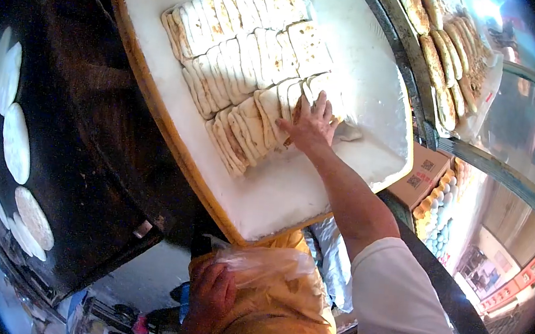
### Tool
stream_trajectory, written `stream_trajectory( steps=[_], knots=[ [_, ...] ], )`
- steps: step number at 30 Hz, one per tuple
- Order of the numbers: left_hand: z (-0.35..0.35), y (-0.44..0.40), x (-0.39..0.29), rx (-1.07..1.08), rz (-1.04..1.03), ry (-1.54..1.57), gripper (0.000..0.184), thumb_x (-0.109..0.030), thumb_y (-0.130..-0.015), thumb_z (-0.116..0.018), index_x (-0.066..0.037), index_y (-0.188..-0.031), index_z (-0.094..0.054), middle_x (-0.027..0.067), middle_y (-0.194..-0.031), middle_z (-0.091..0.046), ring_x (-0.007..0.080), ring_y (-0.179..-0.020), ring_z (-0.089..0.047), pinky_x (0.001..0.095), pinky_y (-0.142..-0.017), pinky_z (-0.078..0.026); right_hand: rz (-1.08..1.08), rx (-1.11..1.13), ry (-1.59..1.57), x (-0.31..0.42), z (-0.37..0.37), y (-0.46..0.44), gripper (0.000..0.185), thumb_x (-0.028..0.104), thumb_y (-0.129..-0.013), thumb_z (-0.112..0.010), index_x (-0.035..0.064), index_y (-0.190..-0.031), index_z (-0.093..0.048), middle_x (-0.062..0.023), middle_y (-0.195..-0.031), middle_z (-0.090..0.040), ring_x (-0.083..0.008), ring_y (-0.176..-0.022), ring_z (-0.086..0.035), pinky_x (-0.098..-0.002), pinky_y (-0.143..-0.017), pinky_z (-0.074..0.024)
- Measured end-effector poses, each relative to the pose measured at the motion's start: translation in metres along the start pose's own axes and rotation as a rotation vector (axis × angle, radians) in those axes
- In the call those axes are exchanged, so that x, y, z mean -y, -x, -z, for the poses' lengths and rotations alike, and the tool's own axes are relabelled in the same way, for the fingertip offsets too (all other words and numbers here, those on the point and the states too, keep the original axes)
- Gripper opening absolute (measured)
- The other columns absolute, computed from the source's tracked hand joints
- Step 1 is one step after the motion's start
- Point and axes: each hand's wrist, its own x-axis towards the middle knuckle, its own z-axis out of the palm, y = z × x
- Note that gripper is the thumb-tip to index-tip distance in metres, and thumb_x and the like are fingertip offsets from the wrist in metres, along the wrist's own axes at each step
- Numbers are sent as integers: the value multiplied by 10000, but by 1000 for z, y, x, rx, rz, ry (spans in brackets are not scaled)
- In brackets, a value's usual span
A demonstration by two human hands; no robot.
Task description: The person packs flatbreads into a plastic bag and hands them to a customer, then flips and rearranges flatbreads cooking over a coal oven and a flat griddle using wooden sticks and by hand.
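Rows of folded flatbreads (246,55), pale with browned spots, stand packed on edge in a large white tub with a yellow-brown rim (173,138). At the near right end of the closest row, my right hand (311,127) reaches down over a flatbread (292,97). Its thumb and fingers are on either side of the bread, though the palm hides part of the grip. Low in front of my body, my left hand (213,287) is closed on a clear plastic bag (271,265), which lies against my orange apron (279,313).
Left is a dark griddle (78,194) with several pale round flatbreads (17,143) along its far side. Longer browned breads (449,56) lie on a tray at upper right. Below them are a cardboard box (418,172) and trays of eggs (442,206).
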Motion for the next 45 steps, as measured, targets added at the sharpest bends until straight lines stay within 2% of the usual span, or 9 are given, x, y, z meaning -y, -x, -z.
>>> stream_trajectory(
  steps=[15, 21, 25, 33, 36, 39, 42, 43, 45],
  knots=[
    [16, -12, -9, 15, 28, -1, 167, -90, -811, -659, -11, -956, -638, 144, -1046, -606, 357, -1037, -562, 476, -941, -446, -62, 132, 11, -11, 32, 6, 859, 468, -765, -697, 209, -1483, -303, -216, -1560, -79, -412, -1404, -221, -613, -1083, -289],
    [5, -6, 5, -67, -10, 29, 153, -88, -801, -666, -17, -935, -644, 142, -1024, -606, 356, -1002, -562, 480, -930, -446, -76, -13, 25, -20, 11, -4, 544, 310, -857, -615, 199, -1354, -422, -208, -1536, -165, -425, -1334, -345, -593, -1033, -367],
    [12, 4, 7, 0, -9, 2, 166, -87, -805, -668, -16, -954, -648, 136, -1011, -605, 352, -999, -563, 491, -914, -452, -47, -162, -169, -38, 25, -13, 565, 294, -840, -678, 253, -1345, -429, -157, -1537, -202, -411, -1202, -506, -466, -953, -487],
    [6, 16, 3, -114, -95, -14, 136, -101, -818, -651, -14, -922, -650, 136, -942, -625, 330, -897, -584, 461, -788, -473, -77, -480, -536, -60, 14, -30, 657, 236, -740, -780, 150, -1267, -398, -191, -1313, -496, -372, -1188, -510, -470, -892, -491],
    [35, -6, -22, 128, 420, 426, 82, -84, -799, -666, -21, -843, -640, 124, -784, -623, 304, -764, -596, 453, -704, -475, -448, -206, -432, -43, 29, -31, 795, 323, -696, -811, 134, -1307, -340, -207, -1221, -562, -385, -1104, -571, -467, -892, -491],
    [46, 0, -10, 693, 898, 1106, 70, -83, -795, -670, -30, -780, -627, 115, -659, -598, 287, -694, -607, 428, -659, -487, -462, -180, -410, -46, 34, -32, 842, 377, -686, -801, 124, -1326, -317, -226, -1169, -603, -403, -1066, -601, -465, -901, -490],
    [35, 9, -24, 607, 629, 1183, 98, -100, -810, -678, -21, -832, -624, 119, -771, -625, 270, -763, -628, 417, -666, -501, -474, 46, -457, -54, 40, -41, 704, 354, -705, -782, 82, -1251, -431, -245, -1142, -624, -414, -1093, -595, -462, -898, -499],
    [27, -4, -52, 204, 467, 649, 100, -96, -819, -666, -18, -864, -621, 130, -828, -624, 278, -796, -634, 419, -677, -507, -417, 44, -437, -57, 45, -40, 637, 341, -706, -780, 49, -1185, -479, -233, -1095, -639, -388, -1050, -615, -444, -878, -504],
    [25, -10, -71, -182, 258, 104, 108, -91, -828, -655, -15, -896, -618, 141, -885, -623, 285, -829, -639, 422, -688, -512, -369, 25, -428, -67, 62, -33, 575, 329, -706, -779, 17, -1118, -527, -221, -1048, -654, -363, -1006, -635, -426, -857, -509]
  ],
)
